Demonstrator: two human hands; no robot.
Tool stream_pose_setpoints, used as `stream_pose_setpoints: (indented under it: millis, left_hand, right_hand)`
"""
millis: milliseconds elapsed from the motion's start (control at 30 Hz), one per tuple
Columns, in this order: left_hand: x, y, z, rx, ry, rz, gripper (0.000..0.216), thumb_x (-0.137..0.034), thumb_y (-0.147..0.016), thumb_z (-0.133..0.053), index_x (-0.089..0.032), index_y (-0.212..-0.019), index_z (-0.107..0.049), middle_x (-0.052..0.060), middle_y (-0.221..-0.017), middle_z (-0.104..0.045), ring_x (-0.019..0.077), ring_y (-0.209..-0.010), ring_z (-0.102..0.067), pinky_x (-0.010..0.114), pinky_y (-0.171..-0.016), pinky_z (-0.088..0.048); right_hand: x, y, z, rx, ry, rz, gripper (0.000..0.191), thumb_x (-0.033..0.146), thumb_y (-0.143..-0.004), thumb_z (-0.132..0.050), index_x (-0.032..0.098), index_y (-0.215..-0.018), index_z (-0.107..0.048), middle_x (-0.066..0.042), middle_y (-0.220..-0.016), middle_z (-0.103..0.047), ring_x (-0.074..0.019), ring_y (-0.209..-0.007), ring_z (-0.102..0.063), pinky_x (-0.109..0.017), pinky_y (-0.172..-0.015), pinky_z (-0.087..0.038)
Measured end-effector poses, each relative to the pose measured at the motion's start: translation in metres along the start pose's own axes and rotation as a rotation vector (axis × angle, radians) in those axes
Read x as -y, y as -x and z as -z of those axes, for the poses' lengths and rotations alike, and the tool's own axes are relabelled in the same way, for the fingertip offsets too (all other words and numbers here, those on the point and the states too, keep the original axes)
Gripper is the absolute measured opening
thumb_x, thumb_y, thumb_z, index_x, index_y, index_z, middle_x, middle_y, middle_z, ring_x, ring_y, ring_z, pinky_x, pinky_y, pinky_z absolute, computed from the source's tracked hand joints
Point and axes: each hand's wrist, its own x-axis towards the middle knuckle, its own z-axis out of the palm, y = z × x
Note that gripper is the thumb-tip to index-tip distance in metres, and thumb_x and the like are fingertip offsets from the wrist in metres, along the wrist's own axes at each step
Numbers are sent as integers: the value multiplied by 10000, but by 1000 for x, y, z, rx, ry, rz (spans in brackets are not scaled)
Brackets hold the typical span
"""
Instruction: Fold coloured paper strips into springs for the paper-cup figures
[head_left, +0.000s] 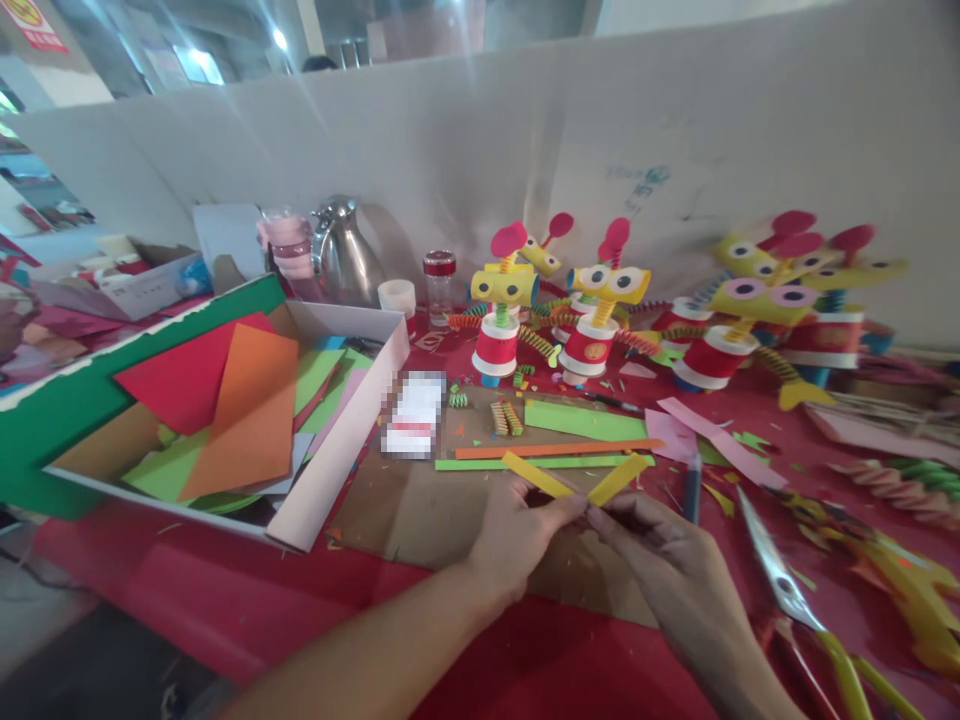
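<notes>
My left hand (pixel 517 535) and my right hand (pixel 660 560) meet over a brown cardboard sheet (pixel 420 510) near the table's front. Both pinch yellow paper strips (pixel 536 475) that spread up in a V from my fingertips, the right strip (pixel 619 478) angled the other way. Beyond them lie an orange strip (pixel 555 450) and green strips (pixel 581 420). Small folded paper springs (pixel 506 417) sit on the cardboard further back.
An open box of coloured paper sheets (pixel 247 420) stands at left. Several paper-cup figures with yellow eye tubes (pixel 596 320) line the white partition (pixel 675 150). Scissors (pixel 787 590) lie at right beside a pen (pixel 691 485). A metal kettle (pixel 345 255) and jars stand behind.
</notes>
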Motion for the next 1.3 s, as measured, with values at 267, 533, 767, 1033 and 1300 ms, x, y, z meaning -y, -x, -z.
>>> stream_pose_setpoints:
  millis: [267, 533, 767, 1033, 1300]
  left_hand:
    - [5, -1, 3, 36, -76, -99, 184, -314, -606, -800, -155, -662, -726, 36, -674, -689, 165, -688, -603, 294, -690, -461]
    - [0, -1, -2, 24, -60, -118, 180, -300, -577, -816, -164, -624, -709, 23, -644, -682, 156, -651, -592, 300, -681, -471]
    - [4, 0, -1, 62, -9, -66, 149, -258, -616, -778, -150, -638, -677, 5, -585, -625, 132, -585, -559, 277, -623, -440]
    - [5, 1, -15, -121, 190, 387, 195, -207, -563, -772, -130, -678, -635, -10, -589, -572, 64, -495, -448, 217, -519, -323]
    - [7, 0, 0, 170, -837, -497, 192, -337, -867, -494, -183, -913, -599, 50, -765, -614, 176, -712, -551, 308, -676, -409]
  right_hand:
    - [7, -2, 1, 32, -169, -84, 248, 421, -648, -757, 194, -687, -665, -11, -639, -627, -166, -616, -588, -256, -576, -467]
    - [-11, 1, 7, -40, 257, 137, 195, 400, -795, -587, 223, -715, -581, -19, -664, -633, -186, -638, -622, -279, -592, -466]
    - [-11, 4, 5, -14, 394, 195, 182, 394, -867, -488, 237, -794, -545, -22, -705, -632, -179, -644, -633, -261, -568, -472]
    - [-2, 6, 5, -17, 207, 183, 194, 396, -851, -540, 230, -752, -529, 5, -638, -576, -146, -580, -566, -235, -538, -452]
    - [-8, -3, 9, 71, -52, 69, 201, 392, -824, -608, 211, -755, -554, 17, -631, -533, -118, -554, -484, -218, -498, -401]
